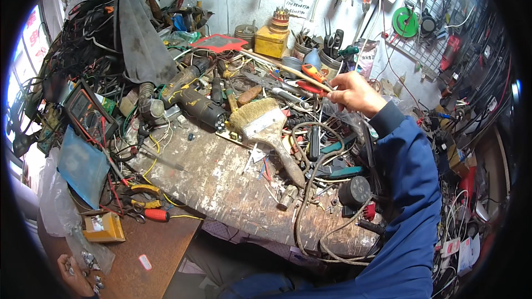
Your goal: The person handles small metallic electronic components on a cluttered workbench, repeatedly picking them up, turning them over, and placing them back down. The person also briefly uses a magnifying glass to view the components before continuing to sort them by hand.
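The right hand (354,93) reaches out over the far side of the bench (221,182), its fingers (337,95) pinched together on a thin wire or small part too fine to make out. Just beyond the fingertips lie an orange-handled screwdriver (311,72) and red-handled pliers (308,87). Nearer the person from the fingers sits a wide paintbrush (266,127) with pale bristles, its handle pointing toward the bench edge. Left of the brush lies a dark power drill (194,102). A grey cable (303,210) loops below the hand. The left hand (75,274) is far off at the lower left, fingers curled around small metal pieces, beside a yellow box (102,227).
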### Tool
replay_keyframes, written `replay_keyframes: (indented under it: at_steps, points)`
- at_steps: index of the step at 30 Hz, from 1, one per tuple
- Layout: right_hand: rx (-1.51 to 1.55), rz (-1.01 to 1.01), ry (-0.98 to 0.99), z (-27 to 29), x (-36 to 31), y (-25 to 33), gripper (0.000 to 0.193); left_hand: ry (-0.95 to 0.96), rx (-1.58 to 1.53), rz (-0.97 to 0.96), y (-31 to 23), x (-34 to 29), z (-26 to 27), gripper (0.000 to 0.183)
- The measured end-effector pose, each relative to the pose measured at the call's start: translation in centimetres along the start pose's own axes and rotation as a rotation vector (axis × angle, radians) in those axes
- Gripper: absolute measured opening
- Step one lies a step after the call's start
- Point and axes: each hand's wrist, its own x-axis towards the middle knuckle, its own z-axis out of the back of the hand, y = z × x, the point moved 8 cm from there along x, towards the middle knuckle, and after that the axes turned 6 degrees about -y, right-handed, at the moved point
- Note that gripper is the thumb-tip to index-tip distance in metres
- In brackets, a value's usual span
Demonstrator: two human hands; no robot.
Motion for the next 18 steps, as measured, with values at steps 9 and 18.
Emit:
replay_keyframes:
  at_steps: [9,18]
  points:
    - [-0.592,0.593,-0.002,-10.0,-7.9,13.6,0.048,-0.04,-0.068,-0.004,-2.8,-1.6,-0.4,0.01]
    - [-0.318,0.652,0.002,-16.2,-10.3,16.2,0.066,0.004,0.042,0.02,-2.5,-1.6,-0.4,0.011]
